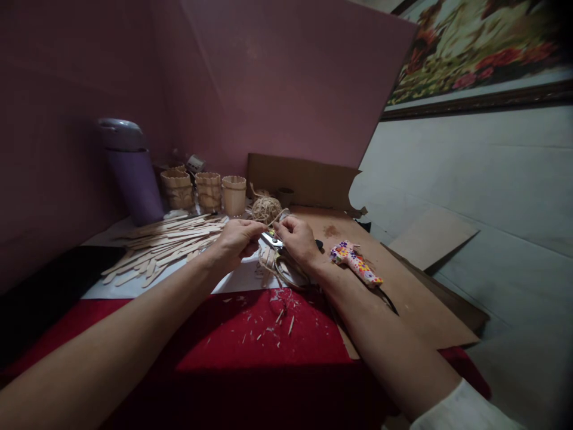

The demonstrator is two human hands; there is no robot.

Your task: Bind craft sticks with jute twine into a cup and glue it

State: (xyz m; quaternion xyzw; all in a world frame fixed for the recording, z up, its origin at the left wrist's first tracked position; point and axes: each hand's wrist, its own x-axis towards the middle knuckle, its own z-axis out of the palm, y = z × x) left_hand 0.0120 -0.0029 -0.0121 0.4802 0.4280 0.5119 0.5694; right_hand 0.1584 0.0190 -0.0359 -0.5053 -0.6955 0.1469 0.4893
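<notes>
My left hand [239, 240] is closed in a pinch, its fingertips almost meeting those of my right hand [296, 240], which is pinched too. A thin length of jute twine appears to run between the fingertips, and a loose strand hangs below. Just behind my hands sits a ball of jute twine [267, 210]. Beneath them lies a pair of scissors [286, 270], partly hidden by my right hand. To the right of my right wrist, a glue gun [356, 263] with a flower pattern rests on the cardboard.
Wooden craft sticks [168, 242] lie heaped on white paper at left. Behind them stand a purple flask [136, 182] and several stick-covered cups [233, 194]. Cardboard [403, 298] covers the right side. Wood scraps [273, 322] litter the red cloth [201, 343] in front.
</notes>
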